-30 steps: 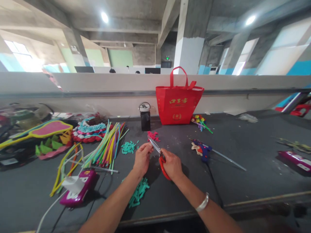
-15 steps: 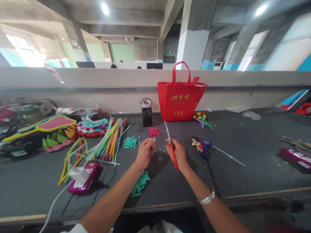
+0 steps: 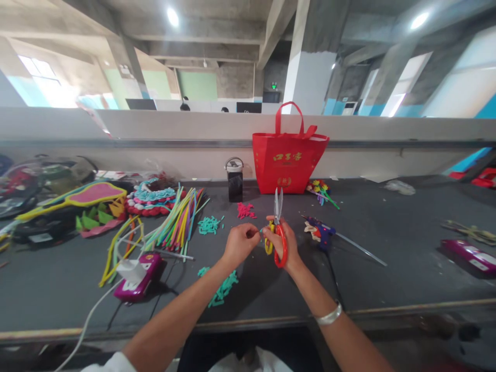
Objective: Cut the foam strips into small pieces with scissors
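Observation:
My right hand (image 3: 290,244) is wrapped round a pair of scissors (image 3: 279,243) with red and yellow handles; the blades point away from me, slightly apart. Close beside its thumb, my left hand (image 3: 241,244) has thumb and fingertips pinched together. Whatever is in that pinch is too small to make out, with a hint of green at the fingertips. Under and beside my left forearm lies a pile of short green pieces (image 3: 227,289). Past my left hand are a pile of teal pieces (image 3: 210,225) and a smaller pile of pink-red pieces (image 3: 245,210).
A bundle of coloured pipe cleaners (image 3: 180,222) lies left, by a purple power strip (image 3: 141,281) with a white plug. Behind stand a dark bottle (image 3: 234,186) and a red bag (image 3: 289,165). A blue glue gun (image 3: 323,232) with a clear glue stick lies right.
The scissors have turned more upright and their blades have parted, with the yellow handle now showing. My hands have come closer together, the left fingertips beside the right thumb.

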Available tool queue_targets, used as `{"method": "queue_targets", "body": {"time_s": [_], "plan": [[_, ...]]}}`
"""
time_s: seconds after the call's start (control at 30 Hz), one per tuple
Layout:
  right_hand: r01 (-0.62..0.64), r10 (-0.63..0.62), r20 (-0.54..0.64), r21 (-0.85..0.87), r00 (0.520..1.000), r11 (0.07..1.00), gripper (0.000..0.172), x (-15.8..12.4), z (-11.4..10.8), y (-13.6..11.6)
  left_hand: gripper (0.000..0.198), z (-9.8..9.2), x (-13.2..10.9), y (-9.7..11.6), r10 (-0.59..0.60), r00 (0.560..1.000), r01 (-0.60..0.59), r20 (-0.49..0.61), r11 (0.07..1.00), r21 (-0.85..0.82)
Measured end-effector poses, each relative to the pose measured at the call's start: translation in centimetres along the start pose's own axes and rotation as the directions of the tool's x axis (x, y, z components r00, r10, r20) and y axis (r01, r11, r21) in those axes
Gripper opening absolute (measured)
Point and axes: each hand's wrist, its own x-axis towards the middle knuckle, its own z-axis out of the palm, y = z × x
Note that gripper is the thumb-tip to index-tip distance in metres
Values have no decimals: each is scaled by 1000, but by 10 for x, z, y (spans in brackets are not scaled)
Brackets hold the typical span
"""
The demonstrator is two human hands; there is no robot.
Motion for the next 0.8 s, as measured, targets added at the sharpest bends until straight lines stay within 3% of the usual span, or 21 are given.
{"method": "queue_targets", "body": {"time_s": [0.27,0.37,0.47,0.57,0.7,0.8], "plan": [[-1,1,-9,-40,1000,999,39,-5,-1,-2,12,0,-6,15,92,994,-99,50,982,162],[2,-3,-27,-25,1000,1000,36,-6,-5,-1,11,-1,-9,18,81,994,-90,76,989,117],[-6,8,-16,104,1000,995,37,-7,-13,1,9,-8,-12,13,-90,993,97,80,991,-90],[-5,-3,38,189,999,982,39,-9,-21,1,10,-16,-14,9,-261,950,304,169,893,-330],[1,-26,111,217,993,976,40,-14,-23,1,17,-17,-15,15,-264,867,473,423,704,-529],[11,-42,153,202,987,979,41,-17,-21,1,17,-11,-16,20,-233,832,529,504,607,-593]]}}
